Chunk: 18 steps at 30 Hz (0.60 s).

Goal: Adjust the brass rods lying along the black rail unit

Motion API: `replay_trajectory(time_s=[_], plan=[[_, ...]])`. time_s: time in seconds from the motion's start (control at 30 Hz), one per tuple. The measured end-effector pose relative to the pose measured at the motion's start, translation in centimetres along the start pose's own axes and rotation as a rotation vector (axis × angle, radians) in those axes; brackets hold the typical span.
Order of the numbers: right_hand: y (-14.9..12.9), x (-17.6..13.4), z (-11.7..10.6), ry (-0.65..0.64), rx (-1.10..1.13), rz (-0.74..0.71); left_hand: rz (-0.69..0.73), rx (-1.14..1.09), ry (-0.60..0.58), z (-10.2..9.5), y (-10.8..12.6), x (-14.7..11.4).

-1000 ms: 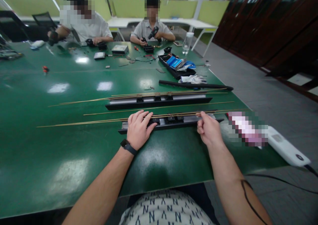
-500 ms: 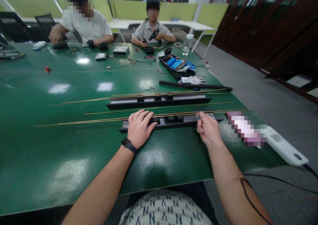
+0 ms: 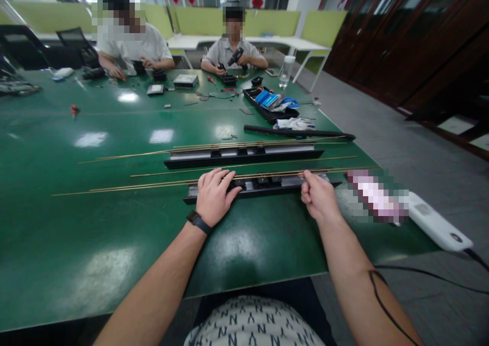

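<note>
My left hand (image 3: 214, 195), with a dark watch at the wrist, lies over the left part of the nearer black rail (image 3: 252, 195). Its fingers extend across the thin brass-coloured rods (image 3: 153, 185), the thumb apart on the near side. At the rail's right part, my right hand (image 3: 320, 195) is closed, thumb and index finger pinching one or more of these rods; the exact number is hidden. Black blocks (image 3: 263, 181) sit in the rail's silvery channel. A single loose rod (image 3: 183, 171) lies just beyond. Farther off, a second black rail (image 3: 244, 159) has several rods along it.
A long black strip (image 3: 324, 133), white gloves (image 3: 294, 124) and a black tray (image 3: 269, 115) with blue items lie beyond the rails. To the right are a pink-edged object (image 3: 376, 198), blurred out, and a white device (image 3: 435, 221) with a cable. Two people sit across the green table (image 3: 114, 259).
The pinched rods' left end has slid slightly left, while my hands hold nearly the same places. Across the table, the left person's hand has come down and inward.
</note>
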State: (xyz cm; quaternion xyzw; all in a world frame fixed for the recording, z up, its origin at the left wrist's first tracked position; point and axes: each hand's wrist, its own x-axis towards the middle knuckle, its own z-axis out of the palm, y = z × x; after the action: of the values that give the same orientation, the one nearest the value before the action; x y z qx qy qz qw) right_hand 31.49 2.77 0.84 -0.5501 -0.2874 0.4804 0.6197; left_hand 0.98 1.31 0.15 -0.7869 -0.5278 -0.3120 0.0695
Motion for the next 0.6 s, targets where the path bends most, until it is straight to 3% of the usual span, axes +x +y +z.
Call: replay_trajectory(time_s=[0.6], plan=[[0.05,0.25,-0.16,0.042,0.045,-0.017,0.004,0.010,-0.003,0.32,-0.22,-0.03]])
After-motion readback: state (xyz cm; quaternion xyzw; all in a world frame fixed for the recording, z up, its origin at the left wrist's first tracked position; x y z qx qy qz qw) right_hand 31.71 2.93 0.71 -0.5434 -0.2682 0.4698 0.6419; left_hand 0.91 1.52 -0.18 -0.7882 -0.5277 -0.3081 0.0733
